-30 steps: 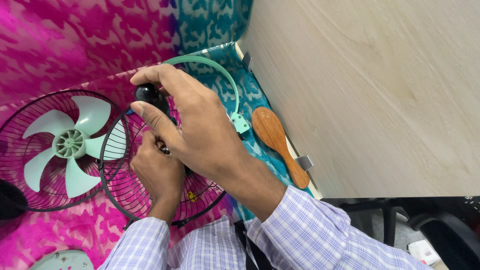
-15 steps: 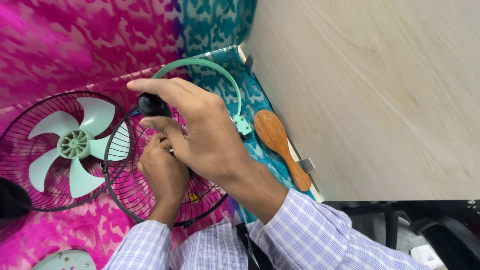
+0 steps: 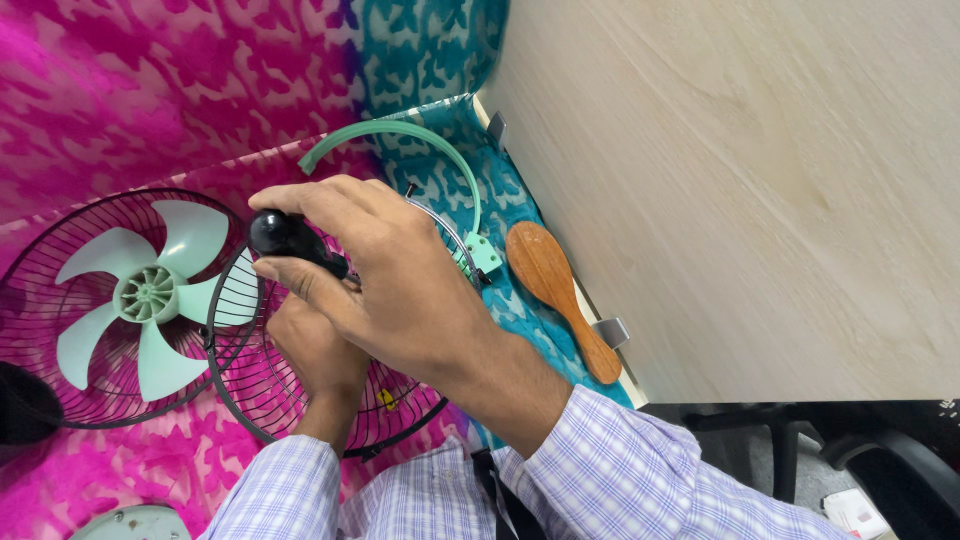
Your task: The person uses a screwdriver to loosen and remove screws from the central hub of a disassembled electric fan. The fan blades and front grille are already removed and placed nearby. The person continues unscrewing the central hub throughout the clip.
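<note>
- Right hand (image 3: 385,275) is wrapped around the black handle of a screwdriver (image 3: 285,238), thumb and fingers closed on it, tool lying tilted over the wire guard.
- Left hand (image 3: 318,352) sits underneath, mostly hidden by the right one, resting on the black wire fan guard (image 3: 250,385). Can't really tell how its fingers are set.
- That guard lies on the pink patterned cloth (image 3: 120,80), overlapping the other guard (image 3: 60,300) with the pale green fan blade (image 3: 140,295) in it, off to the left.
- A green plastic ring (image 3: 440,150) curves behind the hands, one end just beside a wooden brush (image 3: 555,285) lying along the edge of the light wooden panel (image 3: 750,180).
</note>
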